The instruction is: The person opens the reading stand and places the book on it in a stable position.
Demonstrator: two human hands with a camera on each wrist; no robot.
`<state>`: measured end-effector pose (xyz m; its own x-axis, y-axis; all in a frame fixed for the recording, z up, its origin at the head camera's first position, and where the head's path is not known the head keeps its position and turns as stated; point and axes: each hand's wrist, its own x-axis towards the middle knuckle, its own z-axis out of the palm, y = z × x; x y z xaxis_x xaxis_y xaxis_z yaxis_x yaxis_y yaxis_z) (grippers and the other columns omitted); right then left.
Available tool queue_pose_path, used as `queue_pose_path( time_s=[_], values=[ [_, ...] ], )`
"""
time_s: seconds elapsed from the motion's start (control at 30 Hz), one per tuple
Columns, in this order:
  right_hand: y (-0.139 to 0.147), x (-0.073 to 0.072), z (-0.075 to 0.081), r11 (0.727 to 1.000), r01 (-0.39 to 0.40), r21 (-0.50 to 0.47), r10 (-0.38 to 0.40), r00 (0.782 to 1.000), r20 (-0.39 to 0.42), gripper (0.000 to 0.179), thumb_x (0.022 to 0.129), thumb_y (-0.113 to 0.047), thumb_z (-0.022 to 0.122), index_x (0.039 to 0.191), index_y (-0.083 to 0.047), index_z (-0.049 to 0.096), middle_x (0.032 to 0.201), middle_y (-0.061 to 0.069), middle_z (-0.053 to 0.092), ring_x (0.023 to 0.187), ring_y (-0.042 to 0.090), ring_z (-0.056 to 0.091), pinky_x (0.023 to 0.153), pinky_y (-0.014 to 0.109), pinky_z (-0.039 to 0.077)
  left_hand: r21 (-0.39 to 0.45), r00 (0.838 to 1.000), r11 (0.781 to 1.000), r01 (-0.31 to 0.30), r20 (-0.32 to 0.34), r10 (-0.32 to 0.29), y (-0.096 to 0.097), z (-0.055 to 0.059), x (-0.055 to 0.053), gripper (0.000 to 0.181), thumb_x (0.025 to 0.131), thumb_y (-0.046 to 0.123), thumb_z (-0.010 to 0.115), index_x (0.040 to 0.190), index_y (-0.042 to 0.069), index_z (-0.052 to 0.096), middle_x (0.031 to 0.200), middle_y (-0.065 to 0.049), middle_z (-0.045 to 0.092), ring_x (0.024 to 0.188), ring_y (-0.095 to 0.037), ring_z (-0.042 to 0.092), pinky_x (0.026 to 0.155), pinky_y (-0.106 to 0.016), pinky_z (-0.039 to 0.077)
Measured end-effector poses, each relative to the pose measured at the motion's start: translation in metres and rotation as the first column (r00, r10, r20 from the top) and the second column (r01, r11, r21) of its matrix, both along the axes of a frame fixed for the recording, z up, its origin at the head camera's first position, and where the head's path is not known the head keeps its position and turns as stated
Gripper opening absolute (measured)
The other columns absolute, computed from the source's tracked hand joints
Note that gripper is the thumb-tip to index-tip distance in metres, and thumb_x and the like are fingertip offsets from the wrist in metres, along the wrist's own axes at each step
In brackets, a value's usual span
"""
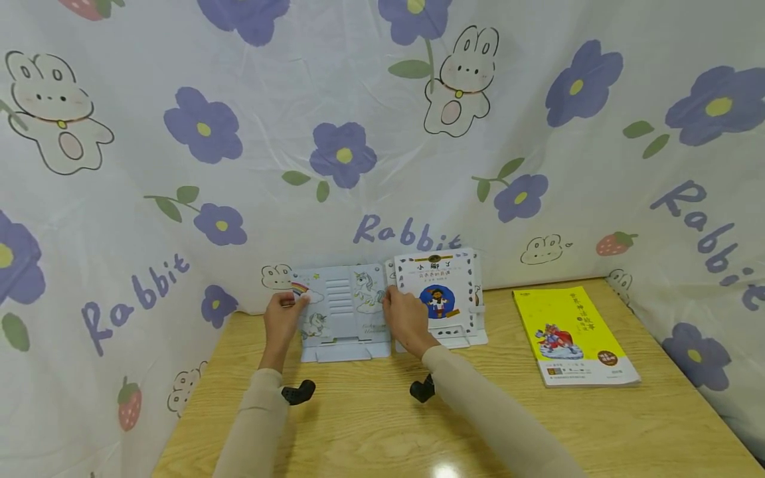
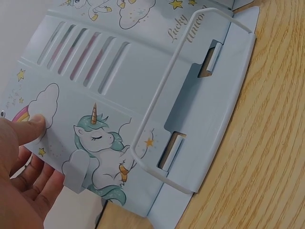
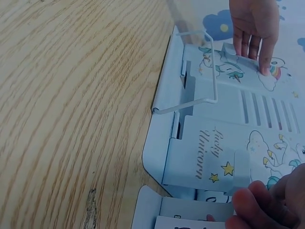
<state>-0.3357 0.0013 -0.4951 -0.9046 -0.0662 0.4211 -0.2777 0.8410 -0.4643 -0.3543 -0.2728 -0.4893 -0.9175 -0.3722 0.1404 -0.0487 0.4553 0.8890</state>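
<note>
A pale blue metal book stand (image 1: 343, 305) with unicorn and rainbow prints stands on the table against the cloth. My left hand (image 1: 283, 322) grips its left edge; the left wrist view shows the thumb on the printed front and the fingers behind. At the opposite edge, my right hand (image 1: 409, 320) holds the stand with curled fingers, partly cut off in the right wrist view. A white wire page holder (image 2: 164, 90) sticks out in front of the stand's lower ledge (image 2: 224, 109). Slots (image 2: 86, 55) run across the middle of the panel.
Close on the right, a second stand (image 1: 476, 338) carries a white picture book (image 1: 466, 272). A yellow book (image 1: 568, 325) lies flat on the wooden table (image 1: 358, 438) farther right. Behind hangs a white cloth (image 1: 269, 172) with flowers and rabbits.
</note>
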Motion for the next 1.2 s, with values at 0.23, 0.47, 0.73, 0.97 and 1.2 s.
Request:
queue_pose_path(
  time_s=[0.23, 0.47, 0.73, 0.97, 1.2],
  values=[
    [0.000, 0.000, -0.001, 0.999, 0.029, 0.017, -0.029, 0.999, -0.035, 0.019, 0.106, -0.023, 0.069, 0.090, -0.013, 0.066, 0.060, 0.001, 0.061, 0.043, 0.012, 0.047, 0.041, 0.027, 0.032, 0.020, 0.999, 0.999, 0.028, 0.032, -0.028, 0.001, 0.001, 0.002, 0.047, 0.102, 0.030, 0.074, 0.130, -0.004, 0.058, 0.124, -0.022, 0.061, 0.112, -0.032, 0.058, 0.090, -0.037, 0.049],
    [0.000, 0.000, 0.003, 0.999, 0.040, 0.035, -0.038, 0.998, -0.057, 0.021, 0.105, -0.022, 0.071, 0.088, -0.011, 0.065, 0.060, 0.003, 0.062, 0.042, 0.012, 0.047, 0.040, 0.026, 0.032, 0.034, 0.998, 0.998, 0.043, 0.046, -0.045, 0.002, 0.002, 0.001, 0.047, 0.104, 0.031, 0.071, 0.132, -0.004, 0.057, 0.126, -0.022, 0.060, 0.112, -0.032, 0.058, 0.093, -0.041, 0.049],
    [0.000, 0.003, 0.001, 0.998, 0.035, 0.045, -0.032, 0.998, -0.057, 0.023, 0.105, -0.021, 0.070, 0.087, -0.010, 0.063, 0.058, 0.003, 0.060, 0.040, 0.011, 0.045, 0.039, 0.025, 0.030, 0.021, 0.998, 0.999, 0.038, 0.049, -0.039, 0.002, 0.002, 0.003, 0.048, 0.103, 0.032, 0.072, 0.132, -0.003, 0.058, 0.125, -0.020, 0.061, 0.110, -0.030, 0.059, 0.088, -0.034, 0.049],
    [0.010, 0.010, 0.005, 0.998, -0.047, -0.042, 0.047, 0.999, -0.008, 0.021, 0.106, -0.021, 0.067, 0.088, -0.011, 0.066, 0.055, -0.002, 0.056, 0.039, 0.009, 0.041, 0.038, 0.021, 0.025, 0.012, 0.998, 0.999, 0.044, 0.044, -0.045, -0.001, 0.005, 0.006, 0.046, 0.103, 0.028, 0.071, 0.133, -0.004, 0.058, 0.128, -0.023, 0.063, 0.114, -0.033, 0.062, 0.083, -0.027, 0.048],
    [0.034, 0.022, 0.011, 0.992, -0.084, -0.091, 0.084, 0.996, 0.001, 0.014, 0.105, -0.021, 0.069, 0.098, -0.009, 0.072, 0.052, -0.004, 0.055, 0.035, 0.007, 0.036, 0.036, 0.019, 0.020, 0.024, 1.000, 1.000, 0.019, -0.018, -0.019, -0.002, 0.005, 0.009, 0.037, 0.102, 0.015, 0.068, 0.132, -0.005, 0.060, 0.127, -0.023, 0.063, 0.116, -0.033, 0.063, 0.078, -0.011, 0.045]
  ],
)
